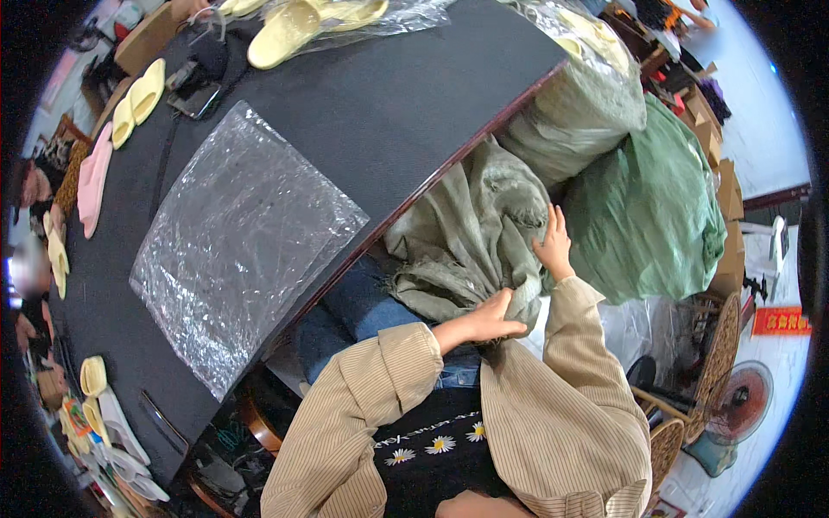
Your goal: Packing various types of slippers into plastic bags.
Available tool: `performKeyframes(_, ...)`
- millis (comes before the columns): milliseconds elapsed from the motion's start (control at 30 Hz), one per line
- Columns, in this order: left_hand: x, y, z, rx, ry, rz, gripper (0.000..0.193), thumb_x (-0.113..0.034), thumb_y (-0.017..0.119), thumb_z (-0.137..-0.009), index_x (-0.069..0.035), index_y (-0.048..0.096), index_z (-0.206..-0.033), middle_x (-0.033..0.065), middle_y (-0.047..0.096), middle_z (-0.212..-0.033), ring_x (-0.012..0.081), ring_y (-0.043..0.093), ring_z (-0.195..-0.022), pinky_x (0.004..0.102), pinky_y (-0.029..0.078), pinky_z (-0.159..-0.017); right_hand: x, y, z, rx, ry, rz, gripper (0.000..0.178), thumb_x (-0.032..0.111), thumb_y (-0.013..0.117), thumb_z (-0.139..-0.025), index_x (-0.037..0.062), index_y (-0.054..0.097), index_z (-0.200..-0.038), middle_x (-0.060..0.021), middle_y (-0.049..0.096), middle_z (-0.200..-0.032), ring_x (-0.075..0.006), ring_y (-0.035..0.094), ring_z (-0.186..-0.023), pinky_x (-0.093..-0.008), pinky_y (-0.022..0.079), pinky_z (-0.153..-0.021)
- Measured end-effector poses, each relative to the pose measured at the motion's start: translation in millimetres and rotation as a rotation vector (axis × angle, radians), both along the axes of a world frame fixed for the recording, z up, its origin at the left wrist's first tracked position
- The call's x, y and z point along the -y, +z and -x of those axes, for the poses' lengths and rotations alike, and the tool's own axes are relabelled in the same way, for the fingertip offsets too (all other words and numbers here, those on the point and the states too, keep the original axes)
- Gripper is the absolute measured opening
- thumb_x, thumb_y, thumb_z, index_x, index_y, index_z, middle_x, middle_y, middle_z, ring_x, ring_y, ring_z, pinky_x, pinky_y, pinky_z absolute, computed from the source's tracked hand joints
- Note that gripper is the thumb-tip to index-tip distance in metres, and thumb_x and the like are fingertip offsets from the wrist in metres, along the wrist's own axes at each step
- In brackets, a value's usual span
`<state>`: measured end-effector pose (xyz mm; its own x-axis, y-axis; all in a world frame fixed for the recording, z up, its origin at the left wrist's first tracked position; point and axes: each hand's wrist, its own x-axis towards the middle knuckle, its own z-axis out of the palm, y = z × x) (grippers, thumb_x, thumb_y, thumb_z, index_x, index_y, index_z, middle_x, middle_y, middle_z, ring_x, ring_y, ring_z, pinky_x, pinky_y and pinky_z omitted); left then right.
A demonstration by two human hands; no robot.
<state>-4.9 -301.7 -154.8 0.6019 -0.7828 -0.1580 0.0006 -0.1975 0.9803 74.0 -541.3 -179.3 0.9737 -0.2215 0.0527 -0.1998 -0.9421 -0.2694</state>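
Note:
A crumpled grey-green woven sack with a frayed edge lies by the table's edge, above my lap. My left hand grips the sack's near part, with cloth bunched at its fingertips; some of its fingers are hidden in the folds. Against the sack's right side rests my right hand, its fingers stretched and spread apart. Just beyond that hand bulges a full green sack. A filled greyish sack stands farther off, beside the table's corner.
On the dark table lies a flat clear plastic bag. Pale yellow slippers and a pink slipper line its far and left sides. Wicker chairs and a fan stand at the right. Cardboard boxes are stacked behind the sacks.

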Motion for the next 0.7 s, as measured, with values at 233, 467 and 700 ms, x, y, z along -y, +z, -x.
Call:
performKeyframes(233, -11, -34, -38, -0.159, 0.016, -0.161, 0.074, -0.058, 0.054, -0.089, 0.001, 0.048, -0.134, 0.0316, 0.060, -0.118, 0.0425, 0.055, -0.116, 0.0435, 0.042, -0.101, -9, -53, 126, -0.578, 0.458, -0.893, 0.096, 0.033, 0.072, -0.083, 0.0064, 0.013, -0.154, -0.0194, 0.032, -0.152, -0.0281, 0.033, -0.140, -0.0363, 0.026, -0.115)
performKeyframes(467, -45, -31, -56, 0.231, -0.513, -0.609, 0.051, -0.039, 0.072, -0.075, 0.001, 0.065, -0.107, 0.0222, 0.067, -0.100, 0.0359, 0.065, -0.095, 0.0409, 0.051, -0.083, -50, -4, 172, -0.616, 0.640, -0.571, 0.076, 0.027, 0.064, -0.086, 0.0150, 0.025, -0.150, -0.0256, 0.047, -0.136, -0.0440, 0.056, -0.112, -0.0463, 0.046, -0.093)
performKeyframes(700, -158, -133, -113, -0.633, 0.772, 0.068, 0.030, -0.025, 0.065, -0.090, -0.004, 0.065, -0.112, 0.0092, 0.069, -0.105, 0.0245, 0.065, -0.094, 0.0385, 0.051, -0.081, 92, -96, 256, -0.817, 0.787, 0.164, 0.017, 0.021, 0.055, -0.082, 0.0095, 0.063, -0.091, -0.0126, 0.062, -0.093, -0.0337, 0.064, -0.086, -0.0479, 0.050, -0.070)
